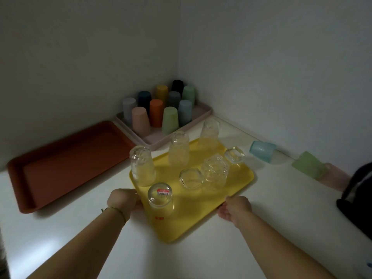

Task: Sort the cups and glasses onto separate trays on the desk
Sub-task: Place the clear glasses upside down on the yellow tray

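A yellow tray (193, 216) sits in the middle of the white desk with several clear glasses upside down on it, the nearest one (160, 196) bearing a red sticker. My left hand (123, 200) grips the tray's left edge and my right hand (234, 207) grips its right edge. In the far corner a pale pink tray (157, 140) holds several coloured plastic cups (170, 120), all upside down. A light blue cup (261, 151), a green cup (309, 167) and a pink cup (336, 178) lie on their sides on the desk at the right.
A brown-red tray (66, 166) with nothing on it lies at the left by the wall. A dark object (356, 196) stands at the right edge. Walls close the desk at the back and right.
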